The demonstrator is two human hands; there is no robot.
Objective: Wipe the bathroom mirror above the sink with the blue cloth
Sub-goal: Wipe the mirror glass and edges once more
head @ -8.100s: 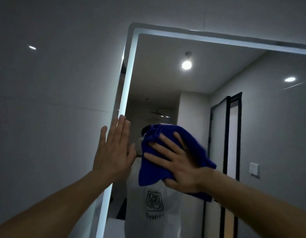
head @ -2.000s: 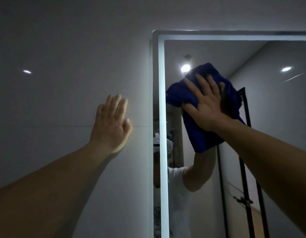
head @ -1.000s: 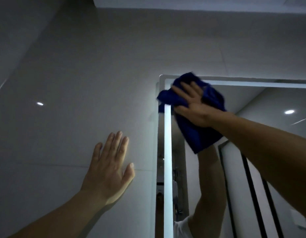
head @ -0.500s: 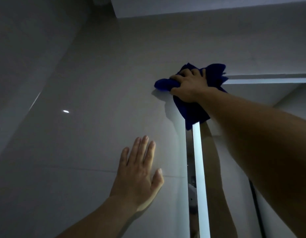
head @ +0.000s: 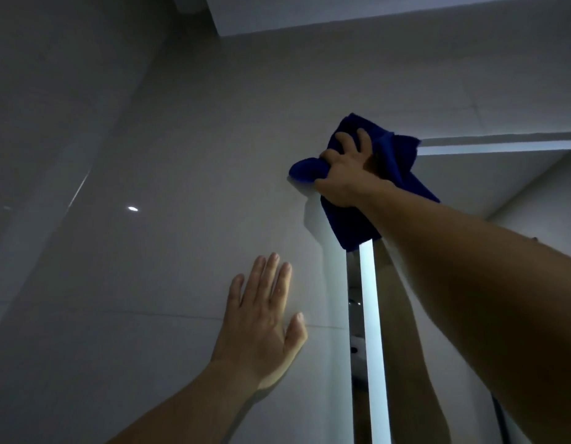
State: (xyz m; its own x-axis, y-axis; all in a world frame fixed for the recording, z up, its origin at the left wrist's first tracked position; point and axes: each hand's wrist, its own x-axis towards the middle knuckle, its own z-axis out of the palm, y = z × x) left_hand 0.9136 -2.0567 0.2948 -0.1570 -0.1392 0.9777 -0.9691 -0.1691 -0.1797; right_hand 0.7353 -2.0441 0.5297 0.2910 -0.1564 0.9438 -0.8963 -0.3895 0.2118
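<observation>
The blue cloth (head: 393,161) is bunched over the top left corner of the lit-edged mirror (head: 372,331). My right hand (head: 348,168) grips the cloth there, fingers curled over the corner, arm stretched up from the lower right. My left hand (head: 265,318) lies flat with fingers apart on the grey wall, just left of the mirror's edge and below the cloth. It holds nothing. The cloth's lower end hangs down over the mirror's glowing left strip. My right forearm hides much of the glass.
Grey tiled wall (head: 181,155) fills the left and top of the view, with a ceiling step (head: 341,14) above. The mirror's bright top strip (head: 501,147) runs off to the right. A small light spot (head: 132,208) reflects on the wall.
My right hand has carried the cloth from the upper glass onto the mirror's top left corner and curled around it. The view has tilted upward. My left hand stays flat on the wall.
</observation>
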